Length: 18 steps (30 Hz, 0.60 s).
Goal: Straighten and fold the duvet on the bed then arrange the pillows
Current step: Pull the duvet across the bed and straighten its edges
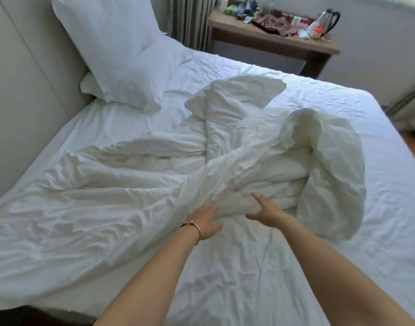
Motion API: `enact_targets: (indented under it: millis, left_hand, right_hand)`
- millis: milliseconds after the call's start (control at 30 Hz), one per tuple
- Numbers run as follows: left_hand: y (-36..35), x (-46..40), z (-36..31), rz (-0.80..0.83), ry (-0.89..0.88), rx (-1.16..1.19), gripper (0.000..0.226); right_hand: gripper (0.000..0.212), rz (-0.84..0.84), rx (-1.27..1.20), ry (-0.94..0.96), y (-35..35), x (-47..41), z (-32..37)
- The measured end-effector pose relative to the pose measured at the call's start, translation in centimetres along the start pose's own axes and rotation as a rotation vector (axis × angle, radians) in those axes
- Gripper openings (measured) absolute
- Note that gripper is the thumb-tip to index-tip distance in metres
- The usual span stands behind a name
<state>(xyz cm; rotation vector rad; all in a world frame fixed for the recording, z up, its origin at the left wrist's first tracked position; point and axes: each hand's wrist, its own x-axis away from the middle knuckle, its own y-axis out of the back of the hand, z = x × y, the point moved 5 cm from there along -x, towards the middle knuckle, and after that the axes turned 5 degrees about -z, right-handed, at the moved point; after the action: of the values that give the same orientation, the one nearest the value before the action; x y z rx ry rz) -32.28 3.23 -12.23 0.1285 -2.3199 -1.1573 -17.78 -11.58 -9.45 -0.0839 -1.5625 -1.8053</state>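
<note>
Bed point(295, 267), one: white fitted sheet, creased, bare on its right half.

Duvet point(121, 208), one: white, crumpled, lying across the bed's middle and left side, twisted into a rope-like ridge that rises to a puffed loop at the right point(328, 161). A second bunched fold sits further up the bed point(232, 100).

Pillows, two counted: one large, propped against the padded headboard point(114, 48); one smaller, mostly hidden behind it point(90, 84).

Hands, two, bare-armed. Left hand point(205, 222): bracelet point(194, 228) at the wrist, fingers spread, palm pressed on the duvet's twisted ridge; grip wide open, nothing pinched. Right hand point(266, 211): fingers splayed, touching the same ridge just beside the left; grip likewise open, clasping nothing.

Tabletop point(272, 41), one, wooden, beyond the bed's far edge: one kettle point(328, 20), one dark tray of sachets point(279, 23), assorted small items too blurred to count.

Writing, brands, labels: none legible anywhere.
</note>
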Motion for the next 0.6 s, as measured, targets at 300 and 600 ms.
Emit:
enact_targets:
  millis: [300,600]
  left_hand:
    - [3.5,-6.4,-8.5,-0.020,-0.192,-0.144,0.064]
    - [2.6,-13.5,-19.9,-0.278,-0.370,-0.238,0.071]
  right_hand:
    - [0.080,-0.337,-0.320,-0.072,6.6,-0.2,-5.0]
    - [0.087,-0.522,-0.234,-0.243,12.2,-4.0,-17.9]
